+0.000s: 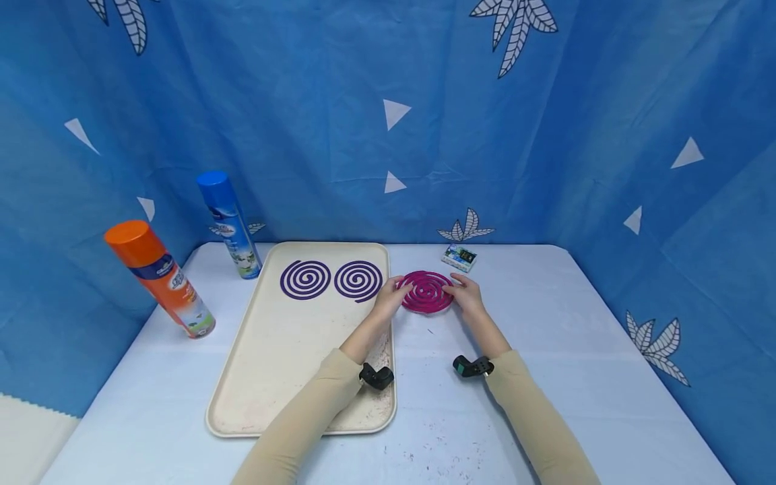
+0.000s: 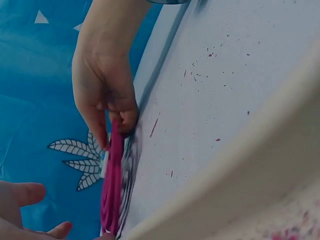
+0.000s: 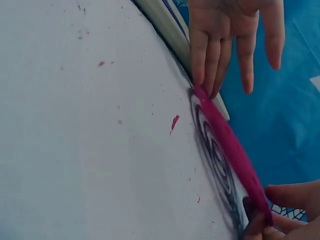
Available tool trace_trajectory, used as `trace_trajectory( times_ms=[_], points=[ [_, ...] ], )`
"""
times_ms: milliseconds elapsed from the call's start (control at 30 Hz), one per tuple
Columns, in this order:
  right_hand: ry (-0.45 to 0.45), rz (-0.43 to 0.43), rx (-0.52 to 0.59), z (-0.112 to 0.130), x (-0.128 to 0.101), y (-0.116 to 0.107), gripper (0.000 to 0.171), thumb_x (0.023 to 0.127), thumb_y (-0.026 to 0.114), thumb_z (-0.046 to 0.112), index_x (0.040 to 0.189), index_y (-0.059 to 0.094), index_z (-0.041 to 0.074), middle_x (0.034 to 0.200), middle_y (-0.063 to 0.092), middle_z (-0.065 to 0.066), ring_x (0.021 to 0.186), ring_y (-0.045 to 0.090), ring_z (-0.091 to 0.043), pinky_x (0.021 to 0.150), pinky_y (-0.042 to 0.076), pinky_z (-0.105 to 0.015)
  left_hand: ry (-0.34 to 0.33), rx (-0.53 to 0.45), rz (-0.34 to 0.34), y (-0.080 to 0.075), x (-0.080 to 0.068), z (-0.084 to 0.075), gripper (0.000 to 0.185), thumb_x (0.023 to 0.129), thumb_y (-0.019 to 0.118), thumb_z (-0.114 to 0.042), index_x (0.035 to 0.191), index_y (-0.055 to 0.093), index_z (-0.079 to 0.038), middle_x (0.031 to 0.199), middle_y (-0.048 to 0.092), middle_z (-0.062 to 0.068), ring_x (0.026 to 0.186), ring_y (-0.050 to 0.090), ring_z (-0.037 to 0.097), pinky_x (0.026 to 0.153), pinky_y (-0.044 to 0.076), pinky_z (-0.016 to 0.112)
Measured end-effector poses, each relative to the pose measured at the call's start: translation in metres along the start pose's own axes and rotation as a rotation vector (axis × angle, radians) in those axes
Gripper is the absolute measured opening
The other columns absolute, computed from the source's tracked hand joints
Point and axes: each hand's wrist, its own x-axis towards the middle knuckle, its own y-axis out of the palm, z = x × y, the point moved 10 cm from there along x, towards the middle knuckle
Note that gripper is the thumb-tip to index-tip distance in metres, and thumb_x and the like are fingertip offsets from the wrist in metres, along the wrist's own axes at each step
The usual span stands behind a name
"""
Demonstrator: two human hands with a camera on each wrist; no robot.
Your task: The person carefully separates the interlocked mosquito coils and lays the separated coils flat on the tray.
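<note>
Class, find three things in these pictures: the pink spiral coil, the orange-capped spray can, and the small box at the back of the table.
pink spiral coil (image 1: 426, 292), head view, on its middle rings
orange-capped spray can (image 1: 172, 285), head view, on its body
small box (image 1: 459, 257), head view, on its top face

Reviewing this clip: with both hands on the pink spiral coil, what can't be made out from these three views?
- Small box behind the pink coil: print too small in the head view.
- Spray can labels, orange-capped can and blue-capped can: text too small to read.
- Left hand: mostly cut off by the left wrist view's lower edge.
- Right hand: mostly cut off at the right wrist view's corner.
- Coil underside: hidden against the table.
</note>
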Motion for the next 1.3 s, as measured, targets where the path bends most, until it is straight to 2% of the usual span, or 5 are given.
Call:
trace_trajectory(
  times_ms=[233, 433, 800, 1100, 1300],
  points=[
    [-0.011, 0.036, -0.085, -0.003, -0.006, 0.003, 0.046, 0.092, 0.059, 0.006, 0.136, 0.049, -0.002, 0.139, 0.048, -0.02, 0.116, 0.05, -0.022, 0.09, 0.05, -0.021, 0.027, -0.005, -0.011, -0.001, -0.002, 0.001, 0.046, 0.092, 0.057, -0.018, 0.134, 0.049, 0.001, 0.144, 0.044, 0.021, 0.139, 0.036, 0.035, 0.116, 0.033, 0.042],
    [-0.042, 0.005, -0.008, 0.0, -0.015, 0.001, 0.042, 0.093, 0.06, 0.01, 0.133, 0.053, -0.001, 0.138, 0.05, -0.02, 0.113, 0.053, -0.018, 0.086, 0.053, -0.015, 0.039, 0.013, -0.025, -0.007, -0.011, 0.0, 0.044, 0.09, 0.06, -0.013, 0.132, 0.053, -0.001, 0.132, 0.053, 0.024, 0.124, 0.052, 0.034, 0.1, 0.049, 0.037],
    [-0.136, -0.021, 0.198, 0.048, -0.065, 0.005, 0.036, 0.092, 0.062, 0.012, 0.127, 0.058, 0.003, 0.104, 0.068, -0.006, 0.075, 0.065, 0.003, 0.072, 0.055, -0.012, 0.211, -0.014, 0.012, -0.035, -0.051, -0.043, 0.045, 0.088, 0.065, -0.006, 0.132, 0.054, -0.005, 0.104, 0.07, 0.018, 0.083, 0.068, 0.008, 0.078, 0.057, 0.022],
    [-0.108, 0.276, 0.407, 0.074, -0.115, 0.04, 0.054, 0.093, 0.056, 0.002, 0.143, 0.037, 0.001, 0.085, 0.071, 0.009, 0.071, 0.068, -0.002, 0.067, 0.057, -0.016, 0.228, -0.199, -0.051, -0.077, -0.08, -0.07, 0.047, 0.085, 0.067, -0.001, 0.13, 0.053, -0.005, 0.105, 0.068, 0.021, 0.076, 0.07, 0.003, 0.071, 0.059, 0.022],
    [-0.14, 0.355, 0.377, 0.085, -0.138, 0.05, 0.06, 0.091, 0.057, 0.0, 0.146, 0.03, 0.002, 0.096, 0.068, 0.007, 0.079, 0.07, -0.005, 0.074, 0.059, -0.021, 0.293, -0.055, -0.043, -0.088, -0.095, -0.086, 0.037, 0.087, 0.067, -0.005, 0.123, 0.059, -0.004, 0.114, 0.064, 0.02, 0.086, 0.069, 0.008, 0.076, 0.059, 0.022]
  ],
)
